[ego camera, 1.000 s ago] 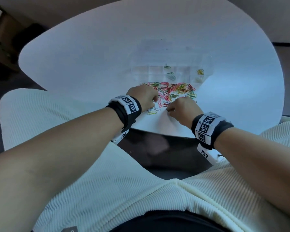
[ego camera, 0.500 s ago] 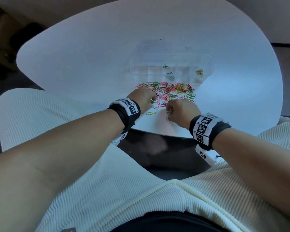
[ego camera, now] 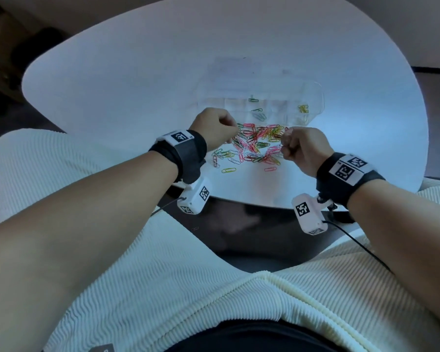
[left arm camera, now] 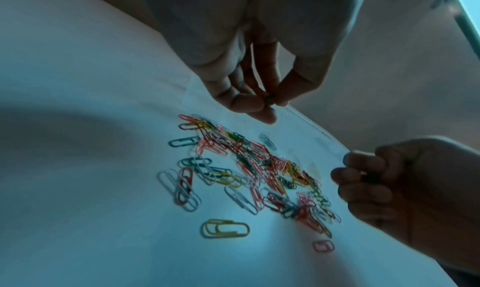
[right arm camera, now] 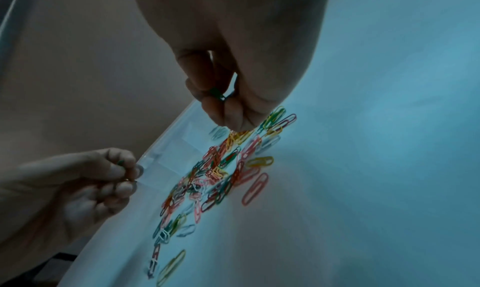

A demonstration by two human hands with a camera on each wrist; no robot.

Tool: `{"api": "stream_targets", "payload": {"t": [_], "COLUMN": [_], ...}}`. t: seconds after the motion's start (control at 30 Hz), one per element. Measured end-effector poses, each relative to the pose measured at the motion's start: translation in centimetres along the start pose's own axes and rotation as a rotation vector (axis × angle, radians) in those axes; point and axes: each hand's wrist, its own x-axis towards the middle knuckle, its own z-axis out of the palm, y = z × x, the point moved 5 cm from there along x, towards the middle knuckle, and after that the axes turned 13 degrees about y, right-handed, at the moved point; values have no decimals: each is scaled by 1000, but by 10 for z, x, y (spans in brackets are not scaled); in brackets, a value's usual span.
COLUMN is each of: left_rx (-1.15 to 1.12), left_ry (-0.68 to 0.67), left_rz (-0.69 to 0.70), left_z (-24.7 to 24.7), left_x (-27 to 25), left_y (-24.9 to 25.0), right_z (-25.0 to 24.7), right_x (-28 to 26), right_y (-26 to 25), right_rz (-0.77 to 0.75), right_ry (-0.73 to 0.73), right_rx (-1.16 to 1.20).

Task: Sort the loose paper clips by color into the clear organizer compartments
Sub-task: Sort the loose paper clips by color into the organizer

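Both hands lifted off table, left hand (ego camera: 215, 128) pinching green clip (left arm camera: 269, 100), right hand (ego camera: 305, 151) likewise

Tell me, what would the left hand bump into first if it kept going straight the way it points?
Probably the clear organizer. The left hand, pinching a green paper clip, points away from the person across the pile of paper clips, above it. Depth is unclear.
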Motion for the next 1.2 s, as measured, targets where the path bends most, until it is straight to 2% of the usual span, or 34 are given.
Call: {"api": "stream_targets", "payload": {"t": [0.07,0.1,0.2,0.23,0.3,0.4,0.6,0.73,0.83,1.0,1.2], "left_rx": [-26,-9,83,128,230,318,584,730,740,773,840], "left_ry": [1,2,-32,-57,-98,-121,-147,-97,-103,-195,-165], "left_rz": [-37,-47,-60,-57,-40,4,142,159,145,219,271], "left_z": [-3,-4,1,3,8,10,5,-1,-4,8,14], "left_x": [1,3,9,9,9,5,1,3,5,-1,-2], "left_y": [-1,-2,-5,-6,-7,-8,-12,-14,-18,-20,-20], "right_z": [4,7,16,20,24,27,32,32,31,25,18], "right_x": [-1,-1,-2,-5,-9,-10,-10,-11,-11,-3,2], "right_y": [1,1,1,2,6,12,16,16,14,-1,-1], "right_rz": [-25,-93,-444,-538,-618,-652,-661,-664,-651,-654,-599], "right_ry": [-63,-81,-48,-28,-13,11,15,15,15,75,73], "right_rx": [-82,-215,-810,-941,-1030,-1116,-1169,-1191,-1164,-1047,-976]}}
